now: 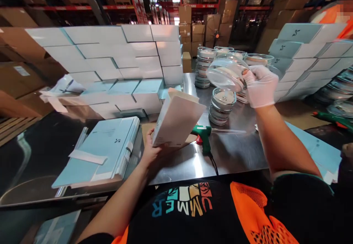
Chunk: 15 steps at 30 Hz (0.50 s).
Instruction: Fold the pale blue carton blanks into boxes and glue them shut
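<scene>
— Holding two things at once, we are: our left hand (150, 149) is curled around the bottom edge of a pale box (176, 119), thumb on the near face, the box tilted with its open top leaning away over the steel table (234, 152).

— And up on the other side, our right hand (260, 85), in a white glove, has its fingers closed on the rim of a clear round dish (226, 74). We've got it lifted in the air, tipped on its side, well above the table.

— Right beneath that dish stands a short stack of round tins (221, 106), and more stacks of the same sit farther back (204, 65).

— Between box and tins lies a green glue gun (203, 135), flat on the steel, its nozzle pointing right, cord trailing toward us.

— On our left, a pile of flat blue sheets (106, 146) rests near the table edge, just beside the hand with the box.

— Behind that, a wall of finished boxes (118, 52), stacked like bricks. Another wall of them on the right (303, 49).

— And a person in orange (335, 14) at the far right corner, behind that second wall. Their hands we can't see.

— Box low and left, dish high and right, the two well apart.
</scene>
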### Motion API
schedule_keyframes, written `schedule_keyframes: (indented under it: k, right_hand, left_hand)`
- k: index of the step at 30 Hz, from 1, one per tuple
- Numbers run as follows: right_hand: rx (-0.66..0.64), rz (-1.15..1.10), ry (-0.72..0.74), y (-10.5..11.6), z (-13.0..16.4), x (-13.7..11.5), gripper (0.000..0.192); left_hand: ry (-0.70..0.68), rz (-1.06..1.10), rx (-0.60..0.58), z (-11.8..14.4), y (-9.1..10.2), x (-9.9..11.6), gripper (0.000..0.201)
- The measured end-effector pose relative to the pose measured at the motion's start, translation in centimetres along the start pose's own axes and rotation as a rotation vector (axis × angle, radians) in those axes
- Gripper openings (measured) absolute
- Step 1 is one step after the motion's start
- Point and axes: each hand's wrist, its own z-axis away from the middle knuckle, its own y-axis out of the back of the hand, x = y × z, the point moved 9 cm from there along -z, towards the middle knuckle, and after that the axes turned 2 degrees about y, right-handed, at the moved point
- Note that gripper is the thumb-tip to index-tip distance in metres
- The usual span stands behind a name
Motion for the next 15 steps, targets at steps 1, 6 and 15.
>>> schedule_keyframes:
  k: [1, 6, 15]
  right_hand:
    - [-0.025, -0.168, 0.011, 0.4, 0.7, -1.8, 0.022]
    - [-0.474, -0.531, 0.200, -2.3, 5.6, -12.3, 0.019]
    - [-0.258, -0.829, -0.138, -6.4, 17.9, -9.9, 0.077]
  left_hand:
    - [0.025, 0.000, -0.002, 0.3, 0.0, -0.5, 0.105]
    - [0.169, -0.029, -0.121, 1.6, -0.6, -3.9, 0.107]
    - [0.016, -0.420, -0.217, 3.1, -0.3, -5.2, 0.112]
